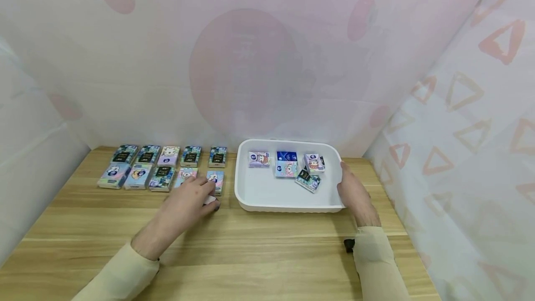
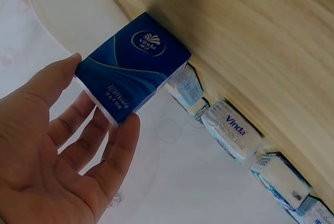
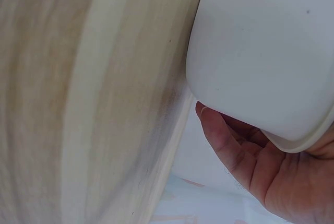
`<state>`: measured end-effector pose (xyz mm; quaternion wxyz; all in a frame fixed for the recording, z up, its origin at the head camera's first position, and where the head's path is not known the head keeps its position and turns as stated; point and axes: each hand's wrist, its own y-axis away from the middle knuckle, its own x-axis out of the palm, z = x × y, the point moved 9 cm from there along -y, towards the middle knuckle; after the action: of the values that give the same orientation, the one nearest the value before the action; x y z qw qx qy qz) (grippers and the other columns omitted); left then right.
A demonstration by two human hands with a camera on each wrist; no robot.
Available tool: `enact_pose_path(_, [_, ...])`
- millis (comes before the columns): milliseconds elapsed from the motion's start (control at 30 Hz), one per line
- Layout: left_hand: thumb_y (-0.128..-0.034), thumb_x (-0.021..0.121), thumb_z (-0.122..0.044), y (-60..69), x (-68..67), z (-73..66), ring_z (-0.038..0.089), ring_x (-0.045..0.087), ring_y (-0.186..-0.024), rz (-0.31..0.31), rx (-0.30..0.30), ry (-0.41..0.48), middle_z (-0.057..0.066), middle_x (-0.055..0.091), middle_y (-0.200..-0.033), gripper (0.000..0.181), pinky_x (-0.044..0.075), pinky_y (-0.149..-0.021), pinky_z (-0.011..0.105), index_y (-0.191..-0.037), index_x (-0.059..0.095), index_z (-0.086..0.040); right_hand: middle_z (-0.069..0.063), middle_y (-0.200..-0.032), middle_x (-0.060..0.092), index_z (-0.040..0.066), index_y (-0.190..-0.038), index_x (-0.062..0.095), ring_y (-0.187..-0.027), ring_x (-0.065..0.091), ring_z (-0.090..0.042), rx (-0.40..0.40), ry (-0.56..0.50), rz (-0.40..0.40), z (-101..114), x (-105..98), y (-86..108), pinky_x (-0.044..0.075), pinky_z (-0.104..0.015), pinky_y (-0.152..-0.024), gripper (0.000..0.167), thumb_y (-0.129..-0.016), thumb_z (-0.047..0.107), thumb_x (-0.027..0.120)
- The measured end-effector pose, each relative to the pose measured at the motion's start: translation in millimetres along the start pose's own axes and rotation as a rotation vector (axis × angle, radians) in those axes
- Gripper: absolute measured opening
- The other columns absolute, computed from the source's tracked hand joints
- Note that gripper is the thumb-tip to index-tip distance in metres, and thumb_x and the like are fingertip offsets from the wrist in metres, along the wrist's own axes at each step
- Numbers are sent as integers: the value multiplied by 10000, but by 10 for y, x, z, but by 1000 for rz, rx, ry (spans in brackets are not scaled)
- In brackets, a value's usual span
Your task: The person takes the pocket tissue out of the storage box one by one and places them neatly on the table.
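My left hand [image 1: 184, 203] pinches a blue Vinda tissue pack [image 2: 134, 66] between thumb and fingertips. It hovers by the front row of packs on the table; in the head view the hand hides most of the held pack. Close by lie a light-blue tissue pack [image 1: 215, 181] and a pink one [image 1: 184, 176], partly covered by the fingers. My right hand [image 1: 355, 194] grips the right end of a white plastic bin [image 1: 267, 203], its fingers curled under the rim against the outer wall [image 3: 250, 57]. Inside the bin lie several tissue packs, among them a dark floral one [image 1: 308, 181].
Two rows of tissue packs stand on the left of the wooden table [image 1: 259, 254], with a dark floral pack [image 1: 218, 157] ending the back row. A patterned wall sheet [image 1: 167, 82] rises behind them. A small black object [image 1: 349, 245] shows beside the right sleeve.
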<state>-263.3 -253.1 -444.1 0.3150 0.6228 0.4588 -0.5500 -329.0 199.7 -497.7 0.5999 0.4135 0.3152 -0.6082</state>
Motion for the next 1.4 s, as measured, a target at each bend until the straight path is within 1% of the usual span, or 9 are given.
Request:
enact_pose_path(67, [-1056,903,-340,8,29,-4,315,738,-1044,6,0,-5,91,789,-1128,304,691,-940,553,-1198,812,-88,-432,-1761,447,-60,-1842,147,-1421,700,-568,2,6,1,-1,-2,-3,631,-700,-1155,768,-1126,-23,424])
enact_pose_path(200, [-1042,919,-323,14,75,-19,326,758,-1077,14,1,-6,124,807,-1179,370,691,-985,565,-1274,807,-57,-433,-1756,453,-60,-1841,149,-1403,711,-562,1,11,1,1,-6,0,641,-696,-1139,764,-1129,-22,425])
enact_pose_path(300, [-1034,930,-315,9,124,-35,338,768,-1134,39,1,-6,149,812,-1244,452,695,-1041,565,-1367,790,-43,-429,-1761,450,-57,-1843,145,-1405,710,-559,3,12,2,-3,-5,4,642,-696,-1135,767,-1130,-23,425])
enact_pose_path(367, [-1027,939,-317,6,165,-44,337,764,-1144,55,2,-5,150,807,-1256,484,698,-1042,555,-1396,780,-47,-422,-1769,446,-54,-1845,144,-1422,703,-557,5,12,1,-12,0,3,635,-697,-1153,767,-1131,-22,422])
enact_pose_path(467, [-1013,953,-329,3,218,-48,348,761,-1149,65,6,-8,154,800,-1257,502,698,-1056,566,-1392,776,-52,-420,-1769,449,-59,-1843,144,-1434,697,-558,1,18,-4,-22,4,-5,627,-698,-1171,765,-1129,-27,417])
enact_pose_path(700, [-991,974,-340,-5,257,-42,415,770,-1229,82,-10,-19,204,794,-1315,560,618,-1214,674,-1415,765,-39,-434,-1750,462,-76,-1837,141,-1416,707,-568,-10,18,-5,-6,6,-11,635,-692,-1161,767,-1123,-36,421])
enact_pose_path(1000, [-976,984,-328,-14,296,-47,376,760,-1101,88,-14,-21,230,784,-1282,584,692,-1035,588,-1408,763,-3,-429,-1743,479,-69,-1837,155,-1373,733,-532,1,34,-3,-18,19,-15,660,-662,-1118,750,-1140,-22,429])
enact_pose_path(1167, [-979,982,-314,-31,313,-48,357,752,-1082,74,-8,-17,216,783,-1267,551,696,-1006,564,-1388,770,-11,-435,-1734,487,-59,-1842,150,-1357,740,-527,10,27,1,-31,21,-26,662,-664,-1112,755,-1141,-17,427])
enact_pose_path(1400, [-988,977,-300,-30,318,-66,345,762,-1101,71,1,-12,200,787,-1254,524,691,-1033,562,-1375,773,-11,-449,-1703,511,-64,-1840,148,-1310,757,-517,9,33,-1,-40,31,-50,675,-659,-1082,761,-1134,-20,428])
